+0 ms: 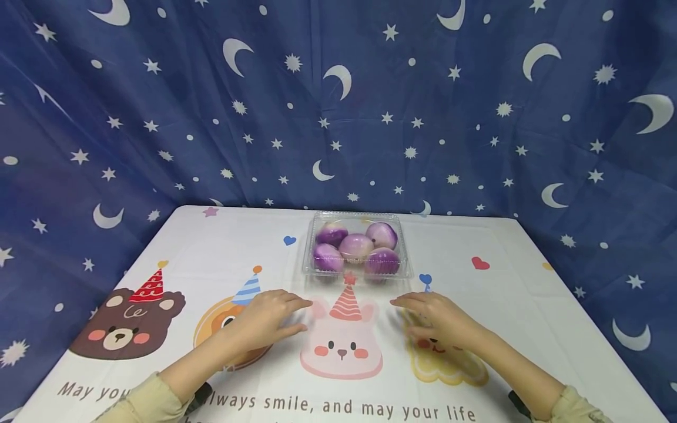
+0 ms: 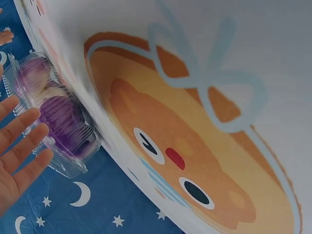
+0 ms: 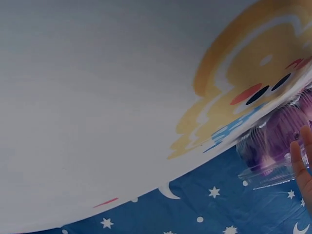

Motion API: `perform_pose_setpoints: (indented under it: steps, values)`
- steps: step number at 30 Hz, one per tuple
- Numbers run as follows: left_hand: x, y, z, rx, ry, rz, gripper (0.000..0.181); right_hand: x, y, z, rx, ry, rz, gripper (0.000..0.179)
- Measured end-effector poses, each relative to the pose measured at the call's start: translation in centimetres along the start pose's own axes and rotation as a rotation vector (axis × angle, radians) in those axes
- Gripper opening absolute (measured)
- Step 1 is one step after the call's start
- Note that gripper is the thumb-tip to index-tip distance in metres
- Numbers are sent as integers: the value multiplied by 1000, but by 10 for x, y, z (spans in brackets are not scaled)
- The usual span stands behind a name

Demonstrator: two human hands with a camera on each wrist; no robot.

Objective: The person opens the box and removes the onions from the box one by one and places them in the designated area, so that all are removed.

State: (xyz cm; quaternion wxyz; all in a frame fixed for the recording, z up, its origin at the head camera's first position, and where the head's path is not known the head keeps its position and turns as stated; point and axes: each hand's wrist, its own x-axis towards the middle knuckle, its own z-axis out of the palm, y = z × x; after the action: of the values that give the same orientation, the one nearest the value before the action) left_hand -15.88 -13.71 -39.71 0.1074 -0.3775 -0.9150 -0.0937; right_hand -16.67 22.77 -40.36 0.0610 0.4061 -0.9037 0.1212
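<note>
A clear plastic box [image 1: 357,274] with its lid down stands near the back edge of the table, holding several purple-and-white onions [image 1: 356,247]. My left hand [image 1: 272,317] hovers in front of the box to its left, fingers spread loosely and holding nothing. On the other side, my right hand [image 1: 436,314] reaches inward with fingers extended, also holding nothing. Both hands are apart from the box. In the left wrist view the spread fingers [image 2: 29,146] overlap part of the box; in the right wrist view only a few fingertips [image 3: 297,158] show beside the onions.
The white tablecloth [image 1: 238,229] carries printed cartoon animals, hearts and lettering. Behind the table hangs a dark blue curtain [image 1: 370,170] with moons and stars, which also runs along both sides.
</note>
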Motion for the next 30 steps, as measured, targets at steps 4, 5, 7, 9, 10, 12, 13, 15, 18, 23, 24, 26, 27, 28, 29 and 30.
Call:
perform_pose_setpoints:
  steps: [4,5,7,9,10,12,13,15,18,23,24,26,27,28,29,30]
  values:
    - [1,0,0,-21,9,-11,39,3,-3,-2,40,28,3,47]
    - [1,-1,0,-23,10,-13,39,4,-3,-2,39,34,-2,46]
    - [2,-1,-1,-31,9,-24,38,7,-4,-2,36,59,-27,45]
    - [3,-2,-4,-40,12,-36,37,11,-4,-2,20,104,-66,44]
    - [3,-2,-5,-42,17,-41,37,12,-4,-2,13,128,-83,44]
    - [5,-4,-9,-49,38,-53,36,16,-4,-3,1,172,-110,45]
    - [6,-5,-11,-48,52,-64,36,17,-5,-4,-3,191,-117,45]
    - [7,-8,-14,-44,86,-90,35,20,-5,-5,-14,216,-129,45]
    - [7,-13,-20,-56,140,-147,36,22,-5,-6,-22,233,-136,45]
    - [7,-19,-24,-116,197,-257,35,30,-7,-6,-22,244,-126,42]
    - [7,-20,-25,-126,201,-275,35,31,-8,-6,-18,247,-120,42]
    - [9,-23,-26,-146,204,-303,35,36,-8,-7,-7,251,-107,40]
    - [9,-24,-26,-155,203,-313,35,39,-8,-8,-5,252,-102,39]
    - [10,-26,-26,-159,200,-323,36,41,-8,-9,-7,252,-99,39]
    - [10,-28,-26,-163,198,-332,36,44,-9,-9,-11,251,-97,38]
    - [10,-31,-26,-165,196,-340,37,46,-9,-10,-12,249,-94,37]
